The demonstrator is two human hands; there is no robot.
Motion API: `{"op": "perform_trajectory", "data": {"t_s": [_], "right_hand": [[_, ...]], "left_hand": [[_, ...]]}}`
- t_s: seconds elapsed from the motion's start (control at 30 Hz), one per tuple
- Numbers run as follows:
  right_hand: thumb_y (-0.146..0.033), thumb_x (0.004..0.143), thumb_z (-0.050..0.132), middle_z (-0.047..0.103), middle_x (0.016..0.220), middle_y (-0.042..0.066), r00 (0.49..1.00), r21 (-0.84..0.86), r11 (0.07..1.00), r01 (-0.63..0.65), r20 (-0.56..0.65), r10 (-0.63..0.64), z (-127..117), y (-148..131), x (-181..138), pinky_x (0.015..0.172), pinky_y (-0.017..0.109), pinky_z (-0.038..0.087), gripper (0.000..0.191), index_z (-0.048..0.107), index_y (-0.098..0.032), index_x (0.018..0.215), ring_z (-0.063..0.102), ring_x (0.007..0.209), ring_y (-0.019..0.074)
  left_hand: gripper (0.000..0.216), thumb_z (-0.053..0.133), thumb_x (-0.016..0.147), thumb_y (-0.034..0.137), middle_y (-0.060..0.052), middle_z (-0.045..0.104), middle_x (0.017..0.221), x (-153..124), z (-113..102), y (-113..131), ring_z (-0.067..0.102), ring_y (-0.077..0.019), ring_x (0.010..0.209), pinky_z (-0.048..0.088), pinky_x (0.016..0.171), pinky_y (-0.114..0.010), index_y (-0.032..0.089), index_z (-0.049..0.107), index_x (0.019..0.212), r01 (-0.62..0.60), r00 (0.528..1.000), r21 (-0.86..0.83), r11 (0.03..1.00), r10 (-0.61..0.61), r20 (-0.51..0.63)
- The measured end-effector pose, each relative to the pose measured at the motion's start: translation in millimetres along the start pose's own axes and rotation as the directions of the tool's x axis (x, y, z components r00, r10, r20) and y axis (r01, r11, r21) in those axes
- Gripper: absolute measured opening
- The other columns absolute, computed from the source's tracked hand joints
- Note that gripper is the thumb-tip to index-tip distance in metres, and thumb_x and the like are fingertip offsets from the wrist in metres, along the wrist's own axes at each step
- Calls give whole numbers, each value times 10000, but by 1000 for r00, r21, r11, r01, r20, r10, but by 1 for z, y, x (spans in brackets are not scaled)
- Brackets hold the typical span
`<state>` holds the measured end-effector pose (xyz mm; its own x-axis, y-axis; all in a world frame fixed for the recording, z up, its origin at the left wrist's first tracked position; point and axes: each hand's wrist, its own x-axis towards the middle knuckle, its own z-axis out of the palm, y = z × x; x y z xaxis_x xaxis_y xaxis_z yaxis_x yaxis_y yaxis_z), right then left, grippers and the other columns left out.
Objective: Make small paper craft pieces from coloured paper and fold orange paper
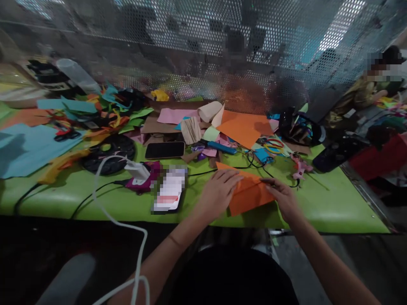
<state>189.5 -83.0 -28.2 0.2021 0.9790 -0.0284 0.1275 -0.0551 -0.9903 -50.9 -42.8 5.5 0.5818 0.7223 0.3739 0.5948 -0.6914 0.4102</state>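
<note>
A folded sheet of orange paper point(249, 199) lies near the front edge of the green table, a crease running across its upper part. My left hand point(221, 188) rests over its left side, fingers stretched out on the paper. At the right end, my right hand point(282, 197) pinches the paper's edge between thumb and fingers. Left of my left hand is a phone point(170, 190) with a lit screen, blurred out. Just behind the paper runs a thin black cable point(203, 173).
Behind lie a dark phone point(165, 150), a blue-handled cutter point(221, 147), scissors point(274, 146) and coloured paper scraps. A yellow glue gun point(63, 164) and a purple power strip point(143, 180) with a white charger stand left. Perforated metal panel point(203, 55) behind; a person point(359, 93) at right.
</note>
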Motion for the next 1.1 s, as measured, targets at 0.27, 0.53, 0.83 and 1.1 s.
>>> {"op": "perform_trajectory", "data": {"t_s": [0.27,0.53,0.83,1.1], "right_hand": [[-380,930,530,729,1102,74,945,-360,915,183,321,-63,-21,-3,-17,910,375,507,309,731,-234,1113,660,1040,243],[-171,913,489,630,1288,101,806,-588,570,575,526,-271,-32,-9,-9,982,432,496,403,657,-277,1264,597,1184,250],[-303,967,540,615,1395,43,647,-500,491,713,739,-187,-32,-15,-4,1066,442,413,407,531,-295,1374,547,1298,226],[-463,881,658,533,1480,78,666,-573,386,723,726,-170,-34,-9,-19,1048,492,424,652,430,-297,1470,518,1332,286]], "left_hand": [[438,395,1005,225,-10,503,1508,-59,10,-14,419,-167,1408,255,1190,-414,288,486,1429,-52,965,88,995,27,259],[414,398,1016,269,-6,485,1520,-61,10,-16,415,-165,1415,228,1200,-406,270,506,1415,-36,964,83,996,12,266],[407,381,1021,268,-7,502,1508,-59,4,-20,431,-153,1403,290,1170,-384,255,515,1406,6,956,47,999,-19,291],[419,392,1008,218,-18,520,1494,-59,-1,-30,433,-151,1402,265,1169,-391,254,510,1408,15,963,79,997,-36,268]]}}
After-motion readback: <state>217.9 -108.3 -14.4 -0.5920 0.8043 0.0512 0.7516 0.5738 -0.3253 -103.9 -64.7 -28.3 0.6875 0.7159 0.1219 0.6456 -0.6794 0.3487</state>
